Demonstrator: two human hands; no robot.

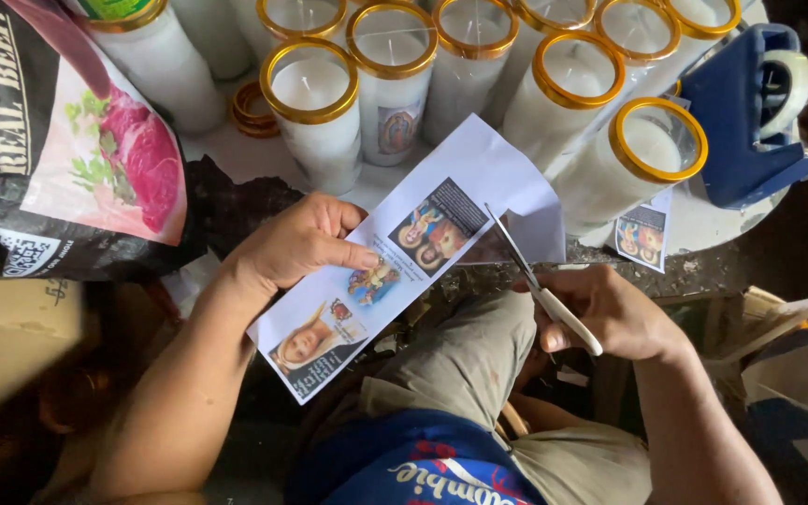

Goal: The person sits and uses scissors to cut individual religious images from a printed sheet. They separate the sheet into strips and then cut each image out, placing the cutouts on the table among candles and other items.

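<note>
- The left hand (296, 248) is holding a long paper strip (404, 257) printed with small colour pictures; its fingers are closing narrow on the strip's near edge, the thumb lying flat on top.
- The strip is slanting upward from the person's lap toward the glass candles, hanging in the air just in front of the table (703, 224).
- The right hand (610, 313) is gripping a pair of scissors (540, 285) by the pale handles, fingers curled tight around them.
- The blades are standing open and biting into the strip's right edge, just beside the dark picture near its upper end.
- Beyond the strip, tall white glass candles (315, 112) with gold rims are crowding the table, standing upright and close together.
- To the right of the candles, a blue tape dispenser (750, 112) is sitting on the table's edge.
- A small cut-out picture (642, 234) is hanging over the table's rim, right of the strip and below the nearest candle.
- Left of the strip, a printed bag (58, 140) showing red meat is leaning in, well apart from the scissors.
</note>
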